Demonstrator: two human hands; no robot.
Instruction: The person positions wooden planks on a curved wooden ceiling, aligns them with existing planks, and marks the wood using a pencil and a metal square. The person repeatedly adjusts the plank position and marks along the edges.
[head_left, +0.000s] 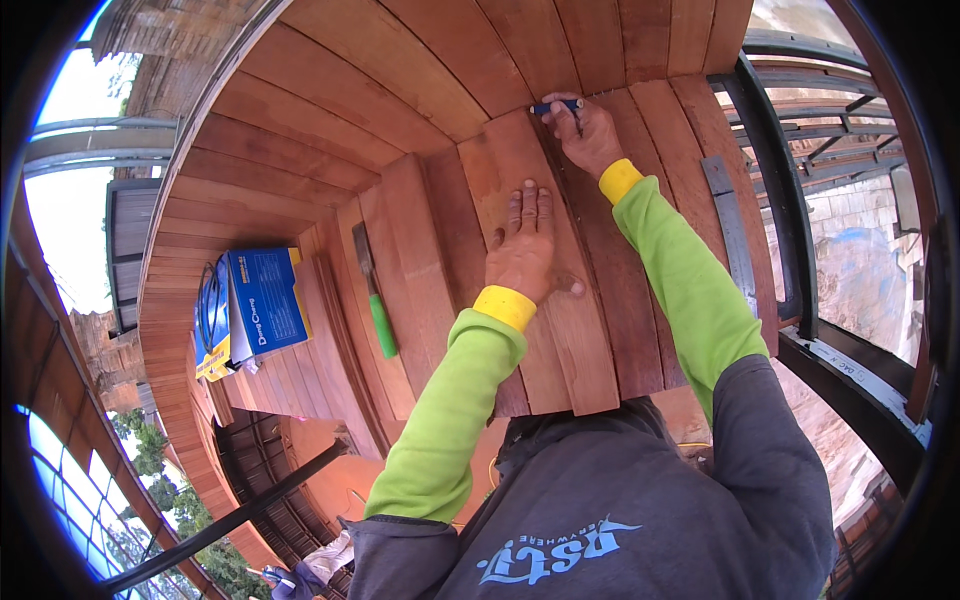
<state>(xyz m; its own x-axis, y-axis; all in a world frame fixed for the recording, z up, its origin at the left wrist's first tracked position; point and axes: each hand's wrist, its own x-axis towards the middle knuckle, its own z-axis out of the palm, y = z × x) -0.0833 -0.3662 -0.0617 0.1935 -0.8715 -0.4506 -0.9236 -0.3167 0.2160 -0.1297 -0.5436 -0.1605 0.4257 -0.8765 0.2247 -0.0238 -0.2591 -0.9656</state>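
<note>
My left hand (523, 248) lies flat on a reddish-brown wooden board (560, 345), fingers stretched out and thumb to the side. The board rests on the slatted wooden surface, its far end close to where the planks rise as a wall. My right hand (588, 138) is closed around a short dark-blue stick (556, 106), perhaps a carpenter's pencil, near the board's far right corner. Whether its tip touches the wood I cannot tell. To the left, a flat-bladed tool with a green handle (382, 325), like a chisel, lies on the planks.
A grey metal strip (733, 230) lies on the planks at the right. A blue and yellow box (262, 300) stands at the left beside stacked boards. Dark metal framing (785, 190) borders the right side. The curved plank wall (330, 70) rises at the far side.
</note>
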